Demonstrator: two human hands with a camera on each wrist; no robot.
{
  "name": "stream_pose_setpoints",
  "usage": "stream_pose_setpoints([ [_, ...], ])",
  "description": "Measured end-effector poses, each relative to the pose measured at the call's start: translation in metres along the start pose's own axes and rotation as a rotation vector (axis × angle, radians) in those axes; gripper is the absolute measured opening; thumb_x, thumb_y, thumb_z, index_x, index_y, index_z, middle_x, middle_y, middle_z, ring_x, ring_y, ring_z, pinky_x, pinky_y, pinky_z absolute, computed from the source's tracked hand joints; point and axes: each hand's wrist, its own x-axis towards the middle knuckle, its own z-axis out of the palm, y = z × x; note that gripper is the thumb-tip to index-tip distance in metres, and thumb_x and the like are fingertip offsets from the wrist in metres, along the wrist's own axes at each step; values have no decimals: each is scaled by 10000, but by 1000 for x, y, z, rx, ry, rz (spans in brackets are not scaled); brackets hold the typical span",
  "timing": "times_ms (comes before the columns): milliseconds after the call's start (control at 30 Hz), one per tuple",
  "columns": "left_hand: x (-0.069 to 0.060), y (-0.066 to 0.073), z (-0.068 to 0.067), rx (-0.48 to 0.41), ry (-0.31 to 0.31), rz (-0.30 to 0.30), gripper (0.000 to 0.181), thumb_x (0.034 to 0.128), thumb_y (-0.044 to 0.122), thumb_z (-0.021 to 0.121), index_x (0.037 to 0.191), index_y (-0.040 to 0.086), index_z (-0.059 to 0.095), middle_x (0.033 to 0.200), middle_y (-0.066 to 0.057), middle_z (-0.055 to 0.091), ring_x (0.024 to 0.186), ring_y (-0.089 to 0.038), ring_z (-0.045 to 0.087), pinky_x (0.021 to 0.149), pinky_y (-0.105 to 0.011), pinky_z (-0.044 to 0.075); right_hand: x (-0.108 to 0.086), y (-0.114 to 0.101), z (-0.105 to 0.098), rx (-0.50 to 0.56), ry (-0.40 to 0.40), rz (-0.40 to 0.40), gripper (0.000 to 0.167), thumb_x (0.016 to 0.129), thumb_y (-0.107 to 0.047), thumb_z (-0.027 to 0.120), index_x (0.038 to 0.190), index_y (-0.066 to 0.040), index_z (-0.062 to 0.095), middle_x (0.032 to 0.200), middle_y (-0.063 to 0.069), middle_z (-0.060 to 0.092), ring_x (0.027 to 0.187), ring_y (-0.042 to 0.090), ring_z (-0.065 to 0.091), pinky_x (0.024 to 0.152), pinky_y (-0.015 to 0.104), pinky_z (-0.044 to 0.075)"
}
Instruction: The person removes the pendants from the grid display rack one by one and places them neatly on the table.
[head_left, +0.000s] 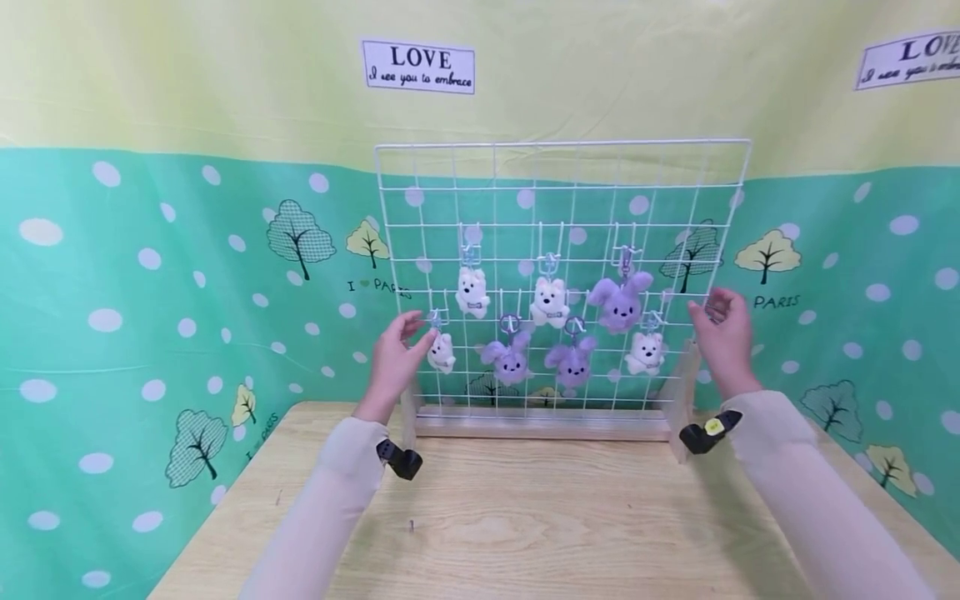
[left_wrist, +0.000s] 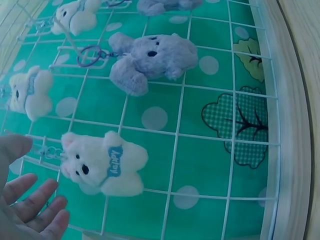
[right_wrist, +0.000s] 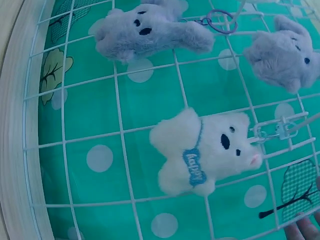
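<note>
A white wire grid rack (head_left: 592,225) stands upright on a wooden base (head_left: 540,425). On its hooks hang white plush bear keychains (head_left: 551,302) and purple plush bunny keychains (head_left: 621,302), in two rows. At the rack's left edge is my left hand (head_left: 393,358), its thumb near the hook of the lower-left bear (left_wrist: 107,162). In the left wrist view its fingers are spread apart, holding nothing visible. My right hand (head_left: 723,337) is at the right edge, beside the lower-right bear (right_wrist: 205,152). The right wrist view shows only its fingertips (right_wrist: 305,227), loosely extended.
The rack stands on a light wood table (head_left: 525,525). Behind it hangs a green and yellow curtain (head_left: 150,275) with dots, trees and lettering. Black wrist cameras (head_left: 401,460) are strapped over both sleeves.
</note>
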Motion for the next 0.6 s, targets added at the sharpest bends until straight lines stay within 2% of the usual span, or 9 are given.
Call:
stream_pose_setpoints([
  [100, 3, 0, 1, -7, 4, -7, 496, 910, 211, 626, 1338, 28, 457, 1320, -169, 533, 1231, -299, 484, 1028, -427, 393, 3, 2, 3, 20, 13, 60, 567, 965, -368, 489, 1424, -77, 325, 1400, 107, 452, 1247, 186, 453, 1044, 319, 382],
  [200, 4, 3, 2, -5, 11, -9, 476, 906, 198, 630, 1323, 29, 474, 1299, -156, 550, 1213, -288, 499, 1017, -419, 406, 6, 6, 7, 67, 34, 106, 495, 956, -340, 521, 1368, -83, 423, 1189, -16, 570, 1087, 79, 517, 1013, 281, 407],
  [267, 5, 4, 3, 1, 19, -12, 455, 905, 195, 630, 1309, 41, 491, 1279, -137, 567, 1197, -275, 512, 1011, -414, 413, 8, 8, 10, 99, 53, 118, 430, 949, -330, 541, 1315, -110, 489, 1063, -111, 569, 1018, 24, 518, 1002, 275, 412],
  [333, 6, 5, 5, 2, 25, -15, 430, 909, 190, 624, 1298, 49, 506, 1260, -123, 579, 1181, -265, 522, 1006, -411, 417, 9, 11, 12, 126, 64, 112, 361, 946, -332, 549, 1249, -137, 541, 1010, -140, 581, 1001, 21, 532, 1004, 288, 410],
  [467, 8, 5, 9, -8, 45, -26, 367, 913, 193, 618, 1254, 75, 546, 1212, -91, 601, 1134, -233, 542, 987, -381, 431, 11, 16, 13, 139, 59, 99, 327, 955, -358, 521, 1208, -157, 569, 1143, -72, 639, 1071, 50, 559, 1034, 307, 390],
  [600, 10, 2, 11, -15, 81, -31, 307, 908, 190, 622, 1192, 80, 583, 1148, -79, 623, 1072, -218, 566, 939, -349, 457, 11, 19, 14, 115, 37, 88, 401, 974, -348, 477, 1276, -89, 531, 1249, -4, 611, 1126, 69, 562, 1042, 307, 383],
])
